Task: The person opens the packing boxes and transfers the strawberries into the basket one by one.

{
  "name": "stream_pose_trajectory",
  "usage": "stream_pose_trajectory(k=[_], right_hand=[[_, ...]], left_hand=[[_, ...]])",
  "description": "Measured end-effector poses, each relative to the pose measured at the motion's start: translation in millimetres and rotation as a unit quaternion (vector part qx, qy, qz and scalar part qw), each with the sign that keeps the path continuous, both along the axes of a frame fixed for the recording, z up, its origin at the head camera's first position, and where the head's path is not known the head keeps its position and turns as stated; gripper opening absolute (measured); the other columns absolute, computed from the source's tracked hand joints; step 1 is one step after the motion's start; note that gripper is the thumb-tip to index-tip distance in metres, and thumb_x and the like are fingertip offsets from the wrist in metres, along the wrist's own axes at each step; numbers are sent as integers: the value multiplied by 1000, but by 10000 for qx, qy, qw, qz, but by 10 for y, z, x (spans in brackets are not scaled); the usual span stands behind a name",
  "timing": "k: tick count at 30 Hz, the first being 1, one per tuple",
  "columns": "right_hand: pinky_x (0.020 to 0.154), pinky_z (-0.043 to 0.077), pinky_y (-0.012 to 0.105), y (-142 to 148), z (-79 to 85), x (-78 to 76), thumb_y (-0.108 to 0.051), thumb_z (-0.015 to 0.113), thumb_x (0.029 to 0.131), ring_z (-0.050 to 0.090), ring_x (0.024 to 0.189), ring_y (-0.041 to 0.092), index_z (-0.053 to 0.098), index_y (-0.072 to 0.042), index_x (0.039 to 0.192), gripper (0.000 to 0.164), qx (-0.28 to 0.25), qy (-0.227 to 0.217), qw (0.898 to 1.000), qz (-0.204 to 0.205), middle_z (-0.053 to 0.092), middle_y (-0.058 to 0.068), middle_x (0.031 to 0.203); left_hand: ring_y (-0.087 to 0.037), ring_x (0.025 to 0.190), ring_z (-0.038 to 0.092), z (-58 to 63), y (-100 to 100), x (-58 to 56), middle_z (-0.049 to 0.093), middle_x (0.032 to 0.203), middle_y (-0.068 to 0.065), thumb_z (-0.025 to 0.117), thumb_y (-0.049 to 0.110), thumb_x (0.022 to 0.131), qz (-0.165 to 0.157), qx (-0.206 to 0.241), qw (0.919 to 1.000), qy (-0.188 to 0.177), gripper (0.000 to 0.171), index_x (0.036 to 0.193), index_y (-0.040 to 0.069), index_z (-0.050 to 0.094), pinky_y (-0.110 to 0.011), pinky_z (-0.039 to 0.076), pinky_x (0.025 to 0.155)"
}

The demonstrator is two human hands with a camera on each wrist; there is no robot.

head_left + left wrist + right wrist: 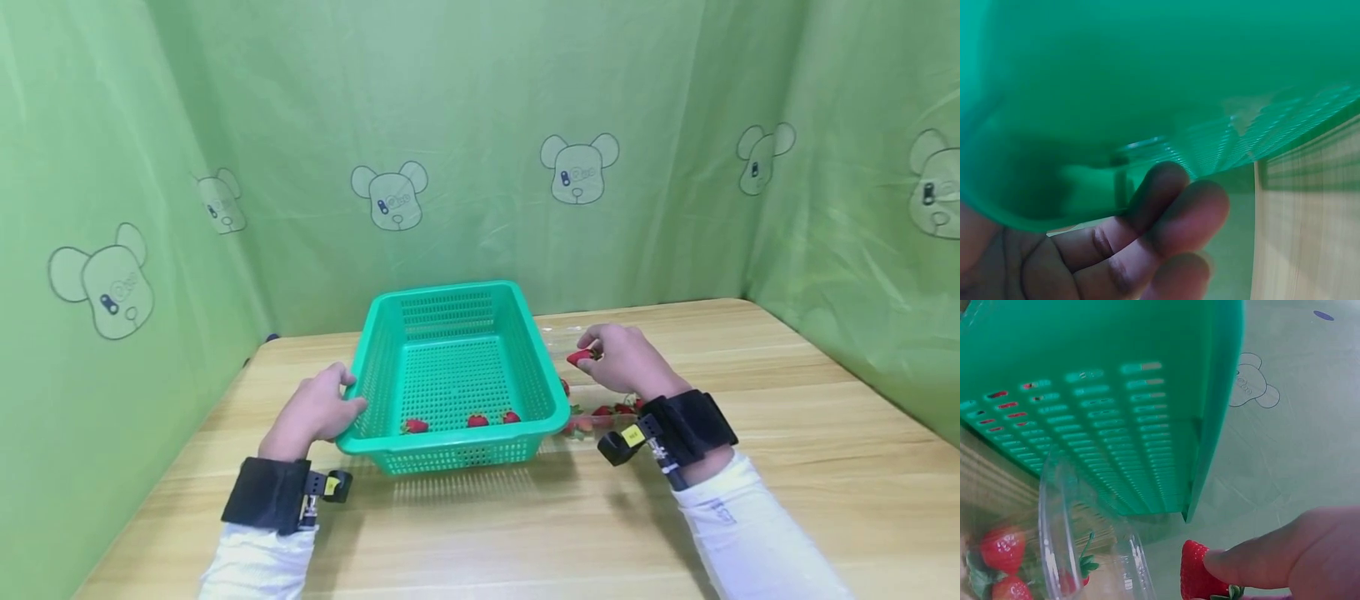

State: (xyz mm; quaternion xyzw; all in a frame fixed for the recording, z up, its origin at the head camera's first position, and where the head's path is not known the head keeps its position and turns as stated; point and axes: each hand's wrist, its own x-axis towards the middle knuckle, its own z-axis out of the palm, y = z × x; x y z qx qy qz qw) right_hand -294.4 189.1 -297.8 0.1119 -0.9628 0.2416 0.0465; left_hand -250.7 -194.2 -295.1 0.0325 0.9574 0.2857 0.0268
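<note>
A green plastic basket (453, 439) with slotted walls stands near the middle of the table. Three strawberries (477, 421) show at its near end. My left hand (311, 410) grips the basket's left rim; in the left wrist view its fingers (1191, 215) curl beneath the edge. To the right of the basket, my right hand (626, 362) pinches a red strawberry (580, 357) between thumb and fingers, with green leaves at its end. Below that hand lies a clear plastic container (1054, 537) holding several strawberries (1004, 549), partly hidden by the basket and the right wrist.
The wooden table (480, 542) runs under everything. Green curtains (480, 100) printed with bear heads hang behind and at both sides. Each wrist wears a black strap (688, 425) with a small camera.
</note>
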Motion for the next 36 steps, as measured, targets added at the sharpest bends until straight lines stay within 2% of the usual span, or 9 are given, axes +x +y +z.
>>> stream_pose_trajectory(k=[4,10,16,36], right_hand=[[62,51,36,-15,21,16,-13,62,90,61,83,30,61,0,113,26,-43,88,10000,19,64,27,108],[70,52,43,-45,41,39,-14,62,91,62,88,33,62,0,112,26,-89,242,9996,93,65,26,109],[72,53,45,-75,65,58,-15,62,91,62,90,33,63,-1,111,24,-114,308,9994,121,65,24,108],[66,53,40,-154,123,120,-16,63,91,63,83,28,64,-2,108,22,-83,519,9984,221,67,22,104]], left_hand=[[-21,66,59,-1,5,-1,60,101,-22,57,15,93,-1,11,10000,-2,43,127,-6,43,-33,53,59],[-21,67,59,-4,3,-2,60,100,-22,57,15,93,-8,1,10000,-5,42,126,-6,43,-33,53,59],[-21,67,59,-3,-2,1,60,101,-22,57,15,92,-30,-1,10000,23,42,126,-7,43,-33,53,60],[-21,67,59,-2,-2,1,60,101,-22,57,15,92,-34,32,10000,38,42,125,-7,43,-33,53,60]])
